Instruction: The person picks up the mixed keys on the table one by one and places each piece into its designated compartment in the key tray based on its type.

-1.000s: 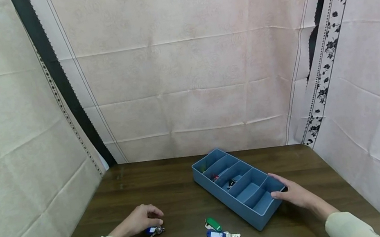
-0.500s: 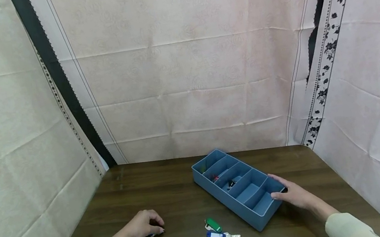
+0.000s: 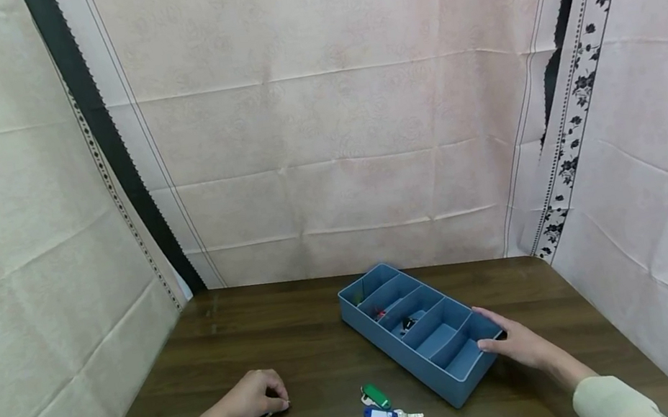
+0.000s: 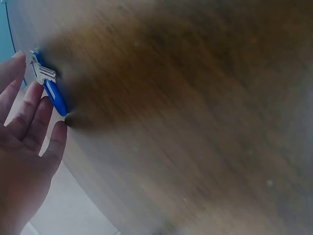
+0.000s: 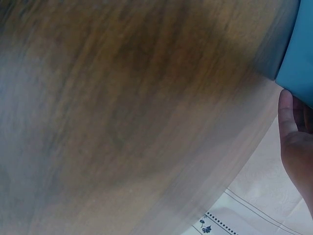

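My left hand (image 3: 251, 397) is low over the table at the left, thumb and fingertips pinching a bunch of keys with a blue tag. In the left wrist view the silver keys (image 4: 45, 72) show at the fingertips, and the blue key tag (image 4: 56, 99) slants below them. From the head the hand covers most of this bunch. My right hand (image 3: 521, 339) grips the near right end of a blue divided box (image 3: 396, 352), thumb at the rim and fingers along the outer side. The right wrist view shows fingers against the box's corner (image 5: 298, 73).
Between left hand and box lie a key with a green tag (image 3: 375, 396) and a key with a blue tag (image 3: 381, 416). Small items, one red (image 3: 380, 313) and one black (image 3: 408, 324), sit in box compartments. Cloth hangings (image 3: 322, 130) surround the wooden table (image 3: 288, 332).
My left hand has come down over the blue-tagged keys and closed its fingertips on them, hiding most of the bunch. The right hand and the box have stayed in place.
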The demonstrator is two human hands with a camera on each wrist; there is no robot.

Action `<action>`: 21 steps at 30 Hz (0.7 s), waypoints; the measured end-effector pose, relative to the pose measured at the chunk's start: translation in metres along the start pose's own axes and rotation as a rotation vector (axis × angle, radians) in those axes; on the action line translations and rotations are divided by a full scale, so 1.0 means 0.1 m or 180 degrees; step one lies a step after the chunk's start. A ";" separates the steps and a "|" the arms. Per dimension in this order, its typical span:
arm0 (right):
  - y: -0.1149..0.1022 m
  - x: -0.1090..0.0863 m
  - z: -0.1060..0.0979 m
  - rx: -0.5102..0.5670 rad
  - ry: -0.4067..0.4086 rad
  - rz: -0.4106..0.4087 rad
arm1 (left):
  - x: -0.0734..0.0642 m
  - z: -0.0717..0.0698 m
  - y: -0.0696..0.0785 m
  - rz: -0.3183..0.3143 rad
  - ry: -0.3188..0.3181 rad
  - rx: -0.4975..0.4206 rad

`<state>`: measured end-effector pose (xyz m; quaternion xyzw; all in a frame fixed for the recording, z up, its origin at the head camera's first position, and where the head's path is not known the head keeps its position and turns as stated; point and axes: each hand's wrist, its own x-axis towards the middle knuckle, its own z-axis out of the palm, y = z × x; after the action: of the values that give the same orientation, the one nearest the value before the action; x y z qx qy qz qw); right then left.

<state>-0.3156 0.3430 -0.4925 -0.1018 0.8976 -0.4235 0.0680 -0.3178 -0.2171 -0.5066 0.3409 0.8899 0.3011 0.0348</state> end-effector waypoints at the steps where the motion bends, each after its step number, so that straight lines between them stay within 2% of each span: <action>1: 0.00 0.00 0.00 -0.0020 -0.0004 -0.0005 | 0.00 0.00 0.00 0.0001 0.0010 0.0000; 13: 0.03 0.03 0.01 -0.0011 0.0054 -0.0046 | 0.12 -0.07 0.08 -0.0129 0.0078 0.0033; 21: 0.03 0.03 0.01 -0.0017 0.0023 -0.0072 | 0.24 -0.15 0.20 -0.0316 0.0104 -0.0292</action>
<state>-0.3185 0.3436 -0.4955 -0.1106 0.8977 -0.4223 0.0597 -0.3283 -0.1979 -0.4802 0.2893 0.8914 0.3451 0.0507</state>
